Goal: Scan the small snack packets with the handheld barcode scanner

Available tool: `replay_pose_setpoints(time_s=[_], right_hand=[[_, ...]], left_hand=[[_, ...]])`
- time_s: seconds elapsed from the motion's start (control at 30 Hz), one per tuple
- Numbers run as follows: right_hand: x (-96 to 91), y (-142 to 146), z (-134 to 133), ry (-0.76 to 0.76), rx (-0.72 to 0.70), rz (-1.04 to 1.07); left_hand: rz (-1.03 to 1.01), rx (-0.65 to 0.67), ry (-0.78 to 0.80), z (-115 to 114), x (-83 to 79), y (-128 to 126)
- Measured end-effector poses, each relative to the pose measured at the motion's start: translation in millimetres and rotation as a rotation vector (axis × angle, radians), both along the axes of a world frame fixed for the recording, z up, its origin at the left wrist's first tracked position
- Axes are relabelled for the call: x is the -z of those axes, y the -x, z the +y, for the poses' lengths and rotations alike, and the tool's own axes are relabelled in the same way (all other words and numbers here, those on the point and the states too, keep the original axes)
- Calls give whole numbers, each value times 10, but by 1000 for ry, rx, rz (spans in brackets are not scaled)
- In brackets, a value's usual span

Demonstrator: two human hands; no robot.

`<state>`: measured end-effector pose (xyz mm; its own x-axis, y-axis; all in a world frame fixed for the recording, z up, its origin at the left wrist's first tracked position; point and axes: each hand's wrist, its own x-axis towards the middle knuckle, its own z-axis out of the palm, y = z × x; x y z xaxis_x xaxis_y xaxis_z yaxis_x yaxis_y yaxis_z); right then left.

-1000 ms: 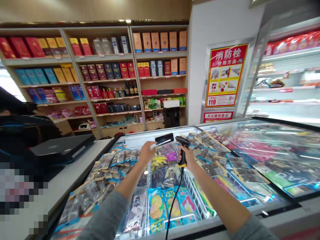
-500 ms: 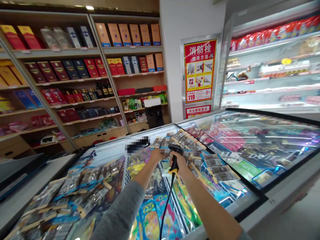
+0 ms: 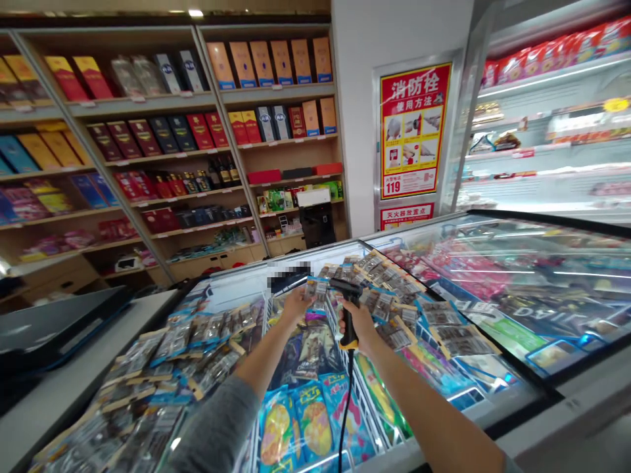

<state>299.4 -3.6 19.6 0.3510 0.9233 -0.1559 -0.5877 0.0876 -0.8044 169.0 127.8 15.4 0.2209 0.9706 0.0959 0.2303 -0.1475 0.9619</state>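
My right hand point(image 3: 361, 320) is wrapped round the handle of a black and yellow barcode scanner point(image 3: 348, 322), whose head points left and whose cord hangs down toward me. My left hand point(image 3: 297, 304) pinches the edge of a small clear snack packet point(image 3: 317, 289) with a blue and tan card. The packet is held up just left of the scanner head. Below both hands lies a chest freezer with wire baskets of bright ice-cream packs point(image 3: 315, 420). Many similar carded packets point(image 3: 384, 302) are spread over the glass on the right.
More carded packets point(image 3: 197, 335) are heaped on the freezer at left, beside a dark flat device point(image 3: 64, 322) on a counter. Boxed goods fill the shelves point(image 3: 177, 154) behind. A fire-hydrant poster point(image 3: 414, 131) hangs on the wall, and a lit display cooler point(image 3: 557, 118) stands at right.
My left hand has moved left, away from the scanner, and the packet in it shows more plainly. The scanner is more level now. My view has turned slightly left.
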Motion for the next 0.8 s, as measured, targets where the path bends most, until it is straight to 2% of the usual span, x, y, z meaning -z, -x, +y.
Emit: replay_pose_setpoints(time_s=[0.17,0.27,0.43,0.57,0.8], right_hand=[[102,411,-158,-92,-172,-400],[114,596,-275,-111,-251,-608],[74,798,-446,-73,-332,-715],[104,883,-495,-36,-317,-772],[222,885,-469,36,-255,-586]], left_hand=[[-200,-168,39,-179,113,877],[-309,-289,5,-279,250,1140],[-444,-364,-33,-328,400,1198],[-375,-322,-31,-320,419,1192],[-231,-326,-33,-303,455,1193]])
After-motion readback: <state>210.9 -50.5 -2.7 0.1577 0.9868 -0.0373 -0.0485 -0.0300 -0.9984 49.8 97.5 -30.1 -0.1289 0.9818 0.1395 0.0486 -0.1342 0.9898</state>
